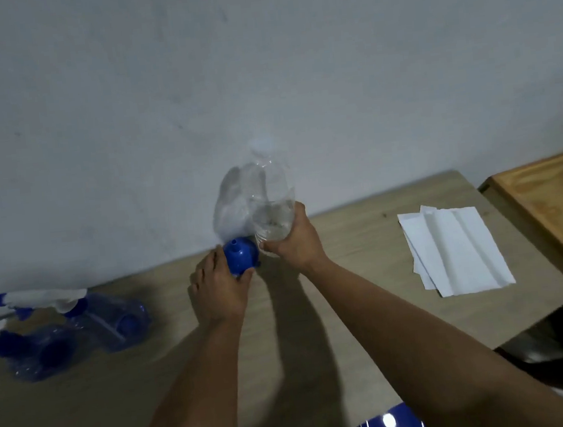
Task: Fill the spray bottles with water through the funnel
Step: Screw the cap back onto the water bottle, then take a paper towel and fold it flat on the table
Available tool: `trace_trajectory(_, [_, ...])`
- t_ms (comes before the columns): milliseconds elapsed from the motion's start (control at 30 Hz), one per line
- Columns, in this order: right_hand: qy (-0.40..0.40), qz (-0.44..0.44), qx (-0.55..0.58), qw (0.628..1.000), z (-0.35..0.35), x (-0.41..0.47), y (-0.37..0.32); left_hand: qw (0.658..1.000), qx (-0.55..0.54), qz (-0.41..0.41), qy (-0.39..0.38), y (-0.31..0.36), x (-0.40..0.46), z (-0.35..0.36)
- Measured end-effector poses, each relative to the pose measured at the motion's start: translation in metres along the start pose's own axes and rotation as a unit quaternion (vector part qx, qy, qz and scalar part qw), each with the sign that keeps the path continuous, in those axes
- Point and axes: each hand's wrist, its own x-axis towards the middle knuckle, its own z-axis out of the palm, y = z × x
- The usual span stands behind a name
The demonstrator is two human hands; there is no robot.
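Filling hasn't begun: left hand [220, 293] grips the blue funnel [241, 259], right hand [291, 238] clasps the clear water bottle [268, 197] (barely tilted), and both spray bottles [77, 322] still wear their trigger heads.

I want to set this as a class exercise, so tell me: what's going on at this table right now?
A person stands at a wooden table by a wall. The right hand has a grip on a clear plastic bottle with some water in it. The left hand holds a blue funnel beside it. Two blue spray bottles with white trigger heads wait at the left; folded white paper towels lie at the right. No pouring is visible.
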Motion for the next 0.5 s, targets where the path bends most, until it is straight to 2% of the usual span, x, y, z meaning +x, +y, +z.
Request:
trace_trajectory(133, [-0.008,0.065,-0.027,0.997,-0.015,-0.028,0.007,1.0,-0.026,-0.003,-0.012,-0.004,-0.026,-0.018])
trace_trajectory(267, [0.03,0.093,-0.041,0.994,-0.059,-0.082,0.014,0.997,-0.042,0.019,-0.058,0.013,-0.069,-0.045])
trace_trajectory(500, [0.103,0.139,-0.082,0.981,-0.166,-0.154,0.045,0.971,-0.082,0.183,-0.132,0.107,-0.116,-0.053])
